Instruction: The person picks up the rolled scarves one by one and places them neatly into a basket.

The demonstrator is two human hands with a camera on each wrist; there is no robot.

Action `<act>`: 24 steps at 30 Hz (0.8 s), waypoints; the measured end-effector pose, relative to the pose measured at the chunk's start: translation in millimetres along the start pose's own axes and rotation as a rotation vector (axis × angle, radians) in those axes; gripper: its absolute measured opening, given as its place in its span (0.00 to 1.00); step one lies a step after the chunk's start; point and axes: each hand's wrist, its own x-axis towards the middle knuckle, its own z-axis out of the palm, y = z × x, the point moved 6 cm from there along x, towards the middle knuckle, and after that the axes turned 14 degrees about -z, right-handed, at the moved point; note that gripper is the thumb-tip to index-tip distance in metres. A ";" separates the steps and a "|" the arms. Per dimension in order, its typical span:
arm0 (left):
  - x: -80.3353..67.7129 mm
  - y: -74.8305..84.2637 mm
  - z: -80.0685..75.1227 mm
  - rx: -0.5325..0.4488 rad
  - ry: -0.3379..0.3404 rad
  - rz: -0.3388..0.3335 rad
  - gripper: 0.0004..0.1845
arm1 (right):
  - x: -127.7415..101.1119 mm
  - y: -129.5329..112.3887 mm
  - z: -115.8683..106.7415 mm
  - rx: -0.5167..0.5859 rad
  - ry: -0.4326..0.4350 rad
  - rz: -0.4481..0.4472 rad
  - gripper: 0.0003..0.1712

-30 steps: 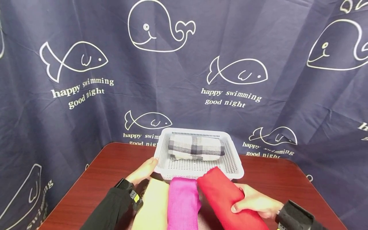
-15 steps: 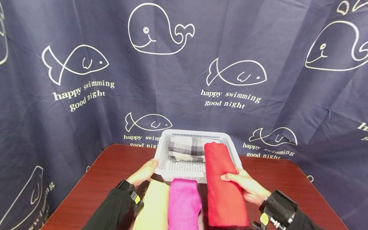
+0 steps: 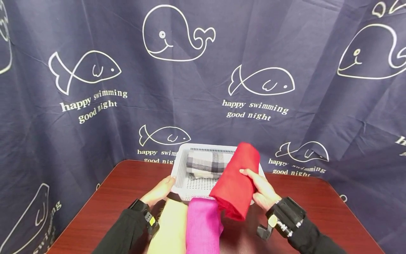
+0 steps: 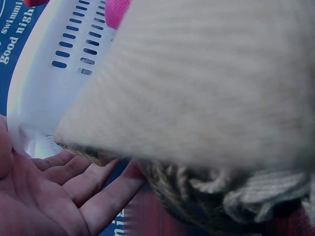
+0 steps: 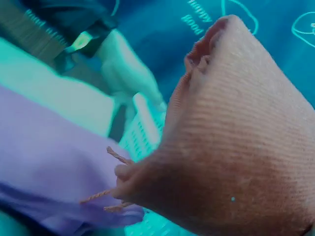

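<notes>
My left hand [image 3: 160, 190] grips the left rim of a white perforated plastic basket [image 3: 180, 173], thumb on the rim. In the left wrist view its fingers [image 4: 93, 187] reach under the basket's corner. My right hand [image 3: 261, 188] holds a rolled red scarf [image 3: 234, 180] aslant over the basket's right side, thumb on top. Twisted fringe shows at one end of the roll in the right wrist view, where the right hand is hidden. Inside the basket, along its back, lies a rolled grey-and-white plaid cloth [image 3: 204, 164], partly covered by the red scarf.
In front of the basket, a cream fringed scarf [image 3: 168, 229] and a magenta scarf [image 3: 203, 229] lie side by side. They rest near the front of a reddish-brown wooden table [image 3: 127, 180]. A dark blue curtain [image 3: 203, 95] hangs behind.
My right hand has brought the red scarf from the front right up and over the basket, turning it so its far end tips right. The left hand stays at the rim.
</notes>
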 end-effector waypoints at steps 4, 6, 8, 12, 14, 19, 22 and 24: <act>-0.3 -1.2 -0.9 -0.005 -0.004 0.003 0.24 | 8.7 -7.8 12.9 0.021 -0.027 -0.009 0.23; 0.1 -2.0 -1.1 0.000 0.002 0.006 0.24 | 13.8 -14.6 18.3 -0.008 -0.063 -0.029 0.22; 0.6 -2.1 -1.1 0.009 0.011 0.016 0.25 | 20.0 -23.5 22.1 -0.041 -0.097 -0.065 0.21; 1.9 -3.4 -0.3 0.007 0.018 0.023 0.24 | 35.4 -43.9 23.6 -0.106 -0.166 -0.154 0.19; 1.4 -3.7 -0.2 0.004 0.026 0.018 0.24 | 43.9 -54.0 22.9 -0.141 -0.196 -0.190 0.18; 0.4 -1.6 0.1 0.038 0.026 0.042 0.24 | 61.0 -77.1 22.8 -0.330 -0.311 -0.297 0.20; 0.4 -1.0 -0.2 0.033 0.003 0.046 0.24 | 68.9 -85.5 24.7 -0.451 -0.388 -0.364 0.23; -0.2 -0.7 -0.8 0.014 -0.003 0.036 0.24 | 73.7 -87.9 26.8 -0.515 -0.434 -0.402 0.25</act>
